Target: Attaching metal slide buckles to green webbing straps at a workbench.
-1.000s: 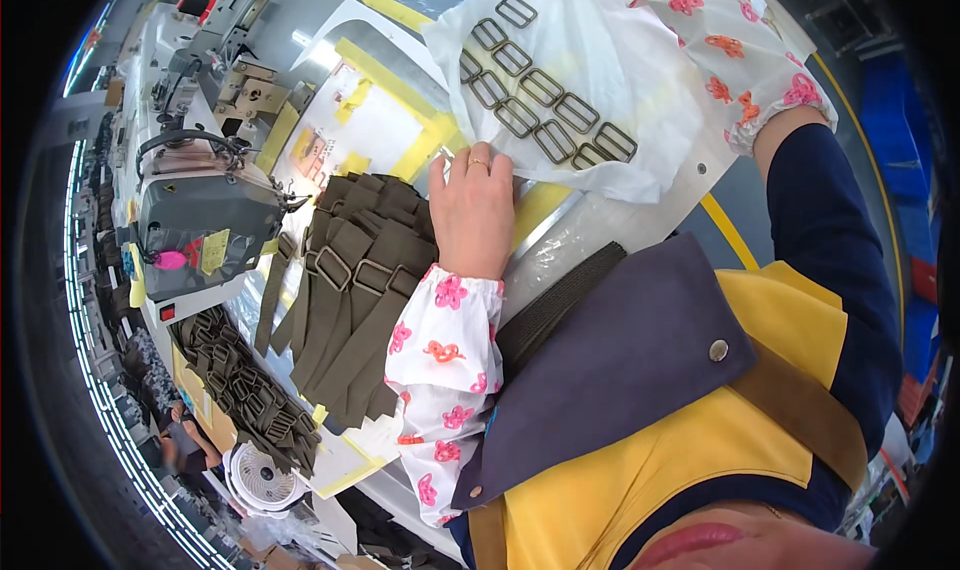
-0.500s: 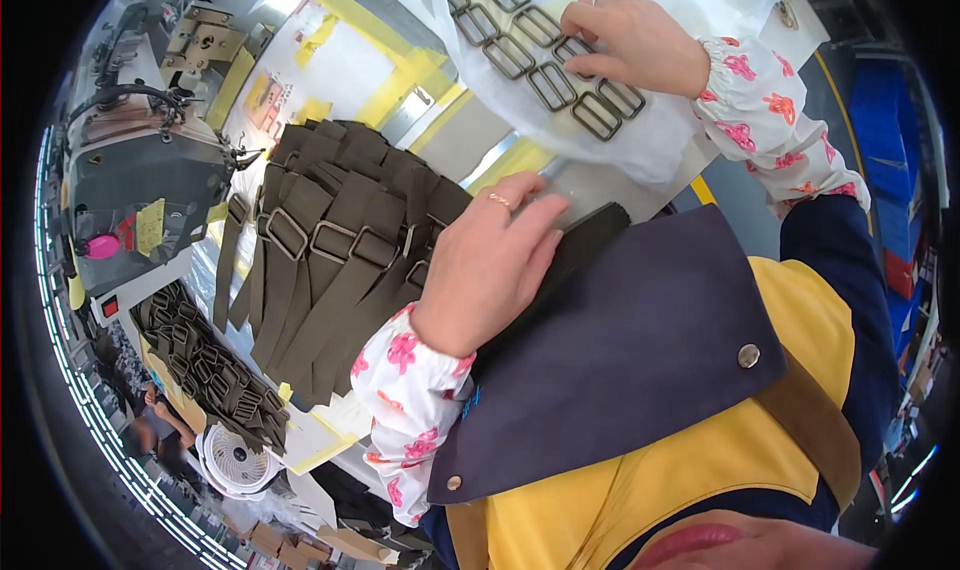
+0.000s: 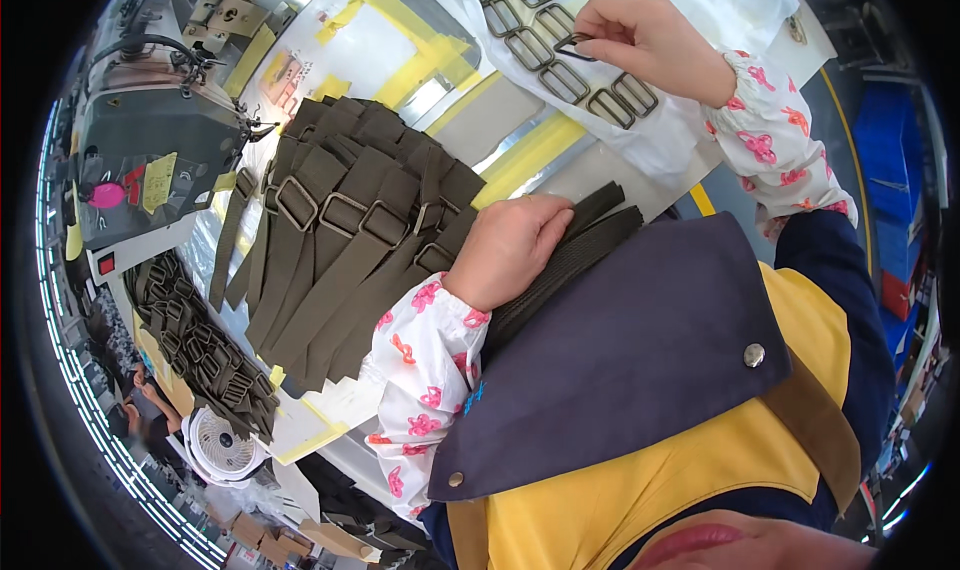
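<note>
My right hand pinches a metal slide buckle, tilted up over a white plastic sheet. More bronze-coloured slide buckles lie in rows on that sheet. Closer to my body, my left hand is closed on an olive webbing strap, whose end sticks out past the fingers. Several more straps lie beneath it, along the edge of my dark apron. Left of that hand, a pile of olive webbing straps carries slide buckles threaded on some of them.
A grey sewing machine stands at the left. Below it hangs a bundle of buckled straps, near a white fan. Yellow tape marks the table. Blue bins stand at the far right.
My right hand has picked a slide buckle off the sheet and tilted it up. My left hand has closed on a strap, and its end now shows raised above the others.
</note>
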A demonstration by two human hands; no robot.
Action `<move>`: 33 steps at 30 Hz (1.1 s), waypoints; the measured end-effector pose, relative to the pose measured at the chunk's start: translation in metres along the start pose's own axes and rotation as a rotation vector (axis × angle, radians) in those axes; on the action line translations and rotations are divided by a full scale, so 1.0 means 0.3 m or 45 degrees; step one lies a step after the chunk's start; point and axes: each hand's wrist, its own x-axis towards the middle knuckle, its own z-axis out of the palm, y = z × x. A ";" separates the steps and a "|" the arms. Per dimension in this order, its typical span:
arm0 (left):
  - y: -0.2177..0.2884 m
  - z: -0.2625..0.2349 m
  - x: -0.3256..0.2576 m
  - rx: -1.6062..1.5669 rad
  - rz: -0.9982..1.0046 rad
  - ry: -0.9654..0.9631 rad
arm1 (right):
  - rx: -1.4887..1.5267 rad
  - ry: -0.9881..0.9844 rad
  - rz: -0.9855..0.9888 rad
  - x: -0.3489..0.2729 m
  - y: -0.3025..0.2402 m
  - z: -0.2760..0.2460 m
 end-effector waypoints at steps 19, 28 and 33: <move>0.045 -0.059 -0.106 0.147 -0.223 0.578 | 0.404 -0.937 -0.279 -0.103 -0.144 0.111; 0.054 -0.064 -0.122 -0.105 -0.180 0.704 | 1.344 -0.820 0.381 -0.022 -0.194 0.097; 0.066 -0.054 -0.136 -0.392 -0.097 0.833 | 1.502 -0.979 0.516 -0.013 -0.260 0.167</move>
